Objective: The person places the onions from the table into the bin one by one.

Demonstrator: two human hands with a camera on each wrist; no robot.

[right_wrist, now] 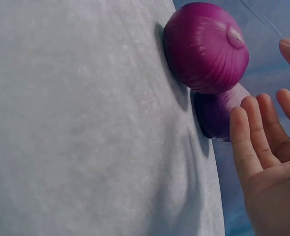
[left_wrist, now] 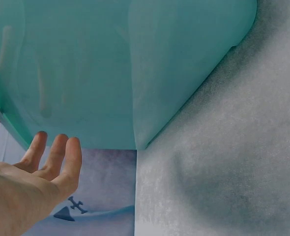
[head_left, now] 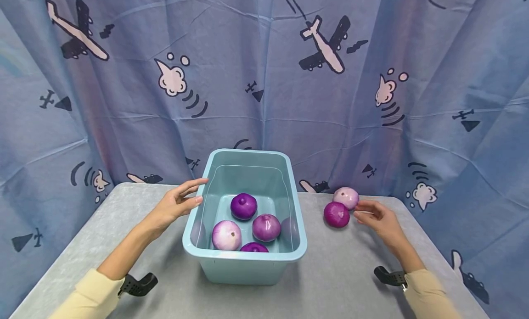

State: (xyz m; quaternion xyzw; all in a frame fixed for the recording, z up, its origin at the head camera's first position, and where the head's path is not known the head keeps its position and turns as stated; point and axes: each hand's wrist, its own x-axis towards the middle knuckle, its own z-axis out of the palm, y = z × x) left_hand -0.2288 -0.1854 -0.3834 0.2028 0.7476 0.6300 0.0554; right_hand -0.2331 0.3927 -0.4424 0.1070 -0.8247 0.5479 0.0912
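Note:
A light blue plastic bin [head_left: 244, 269] stands mid-table with several onions inside: a dark purple one [head_left: 244, 206], a purple one [head_left: 266, 227], a pale one [head_left: 226, 235] and another partly hidden by the front rim. My left hand [head_left: 175, 208] is at the bin's left side, fingers extended by the rim; the left wrist view shows the fingers [left_wrist: 72, 155] beside the outer wall. On the right, a magenta onion [head_left: 336, 215] and a pale purple onion [head_left: 346, 198] sit together on the table. My right hand [head_left: 378, 220] is just right of them, its fingers loosely bent, holding nothing.
The grey table [head_left: 330, 273] ends at the back against a blue curtain [head_left: 264, 80] printed with planes. Black wrist straps [head_left: 140, 284] are worn on both forearms. The bin's raised walls surround the onions in it.

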